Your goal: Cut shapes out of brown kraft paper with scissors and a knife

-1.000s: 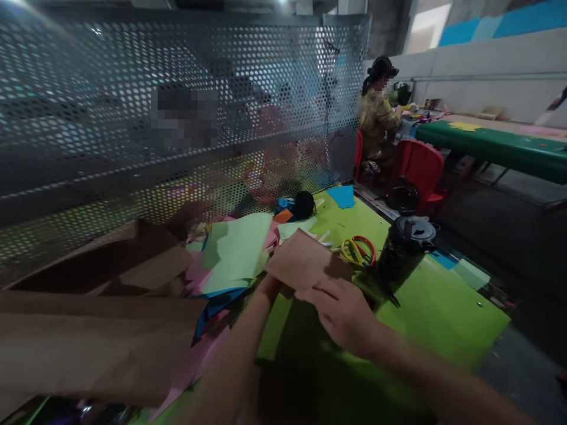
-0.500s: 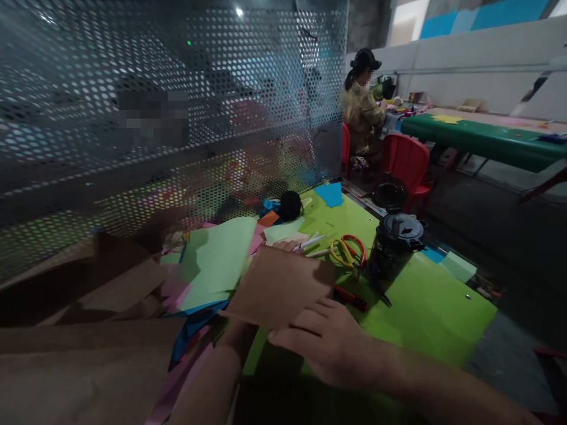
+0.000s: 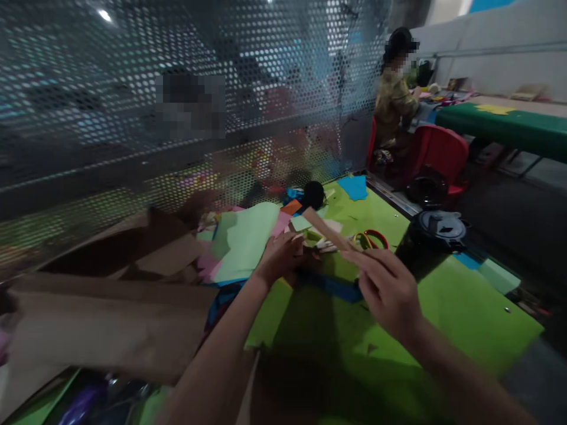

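Between the thumb and fingers of my right hand is a piece of brown paper, seen nearly edge-on above the green tabletop. My left hand reaches over the small items beside the pale green paper. Its fingers are bent, and blur hides whether anything is between them. Yellow and red scissors lie beyond my right hand, partly covered by it. A blue strip rests on the tabletop between my hands.
A dark lidded container stands right of my right hand. Large brown paper fills the left. A perforated metal screen rises behind. Blue paper lies at the far corner. A person sits beyond, near a red chair.
The brown paper has turned from nearly flat to edge-on and lifted in my right hand. My left hand, mostly hidden under it before, now shows. The view has shifted left.
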`<control>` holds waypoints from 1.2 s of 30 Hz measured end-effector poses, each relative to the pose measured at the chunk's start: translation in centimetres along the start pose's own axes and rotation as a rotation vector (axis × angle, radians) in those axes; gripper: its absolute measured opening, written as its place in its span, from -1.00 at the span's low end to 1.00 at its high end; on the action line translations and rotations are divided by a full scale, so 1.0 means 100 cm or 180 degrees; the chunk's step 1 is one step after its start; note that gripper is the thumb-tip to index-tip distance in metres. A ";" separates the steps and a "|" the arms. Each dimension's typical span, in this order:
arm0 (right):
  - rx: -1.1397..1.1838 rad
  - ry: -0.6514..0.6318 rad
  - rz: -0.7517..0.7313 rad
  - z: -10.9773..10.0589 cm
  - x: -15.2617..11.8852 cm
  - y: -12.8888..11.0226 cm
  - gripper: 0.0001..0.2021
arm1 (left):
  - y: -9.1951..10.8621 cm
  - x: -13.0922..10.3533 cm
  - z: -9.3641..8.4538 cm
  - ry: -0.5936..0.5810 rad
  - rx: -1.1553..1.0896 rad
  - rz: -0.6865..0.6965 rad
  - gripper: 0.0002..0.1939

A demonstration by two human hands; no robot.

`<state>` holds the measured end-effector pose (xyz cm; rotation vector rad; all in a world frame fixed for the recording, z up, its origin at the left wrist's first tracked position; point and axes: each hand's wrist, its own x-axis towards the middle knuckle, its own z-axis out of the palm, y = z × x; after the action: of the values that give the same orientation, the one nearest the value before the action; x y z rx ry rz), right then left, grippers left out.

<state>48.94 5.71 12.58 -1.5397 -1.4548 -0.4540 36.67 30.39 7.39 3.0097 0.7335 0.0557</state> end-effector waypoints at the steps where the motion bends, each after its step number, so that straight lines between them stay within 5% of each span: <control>1: -0.0069 -0.0004 0.0026 0.000 0.000 0.003 -0.57 | -0.005 -0.003 -0.002 -0.0082 0.0054 -0.0039 -0.51; 8: -0.0355 -0.0045 0.0137 0.006 -0.004 0.015 -0.58 | -0.025 -0.005 -0.009 -0.0328 0.0393 -0.0500 -0.47; 22: -0.0324 -0.0162 0.0257 0.007 -0.005 0.020 -0.65 | -0.019 -0.009 -0.025 -0.0126 0.0667 -0.0529 -0.38; 30: -0.0325 -0.0180 0.0256 0.006 -0.004 0.019 -0.62 | -0.013 0.022 -0.008 0.0068 0.0374 0.0153 -0.74; 36: -0.0265 -0.0178 0.0244 0.008 -0.004 0.019 -0.60 | -0.006 0.032 -0.012 0.0112 0.0532 -0.0213 -0.79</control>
<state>50.34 6.36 11.16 -1.6803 -1.4294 -0.4336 39.18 32.46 8.59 3.1456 0.8840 0.0476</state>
